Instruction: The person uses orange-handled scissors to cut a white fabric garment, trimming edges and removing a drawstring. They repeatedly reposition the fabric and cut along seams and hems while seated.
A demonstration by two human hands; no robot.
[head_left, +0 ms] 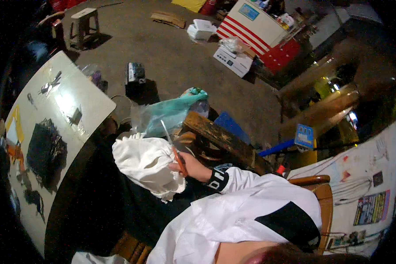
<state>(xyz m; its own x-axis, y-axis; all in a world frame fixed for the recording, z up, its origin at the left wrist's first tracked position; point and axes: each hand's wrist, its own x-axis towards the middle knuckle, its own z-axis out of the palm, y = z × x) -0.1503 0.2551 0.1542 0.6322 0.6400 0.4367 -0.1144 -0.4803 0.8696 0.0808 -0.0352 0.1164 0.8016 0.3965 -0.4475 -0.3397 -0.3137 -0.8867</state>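
Note:
My right hand comes in from the right in a white sleeve with a black cuff. Its fingers are closed around a slim orange-handled tool whose narrow pale blade points up and away; whether it is scissors or a knife I cannot tell. Right beside that hand, a bunched white cloth with gathered, ruffled edges lies over my dark-clad lap. The fingertips are against the cloth's right side. My left hand does not show; the cloth may cover it.
On the left, a pale table bears a black cloth bundle and small metal tools. Ahead are a clear-and-teal plastic bag, a worn wooden bench and a black box. A stool stands farther off.

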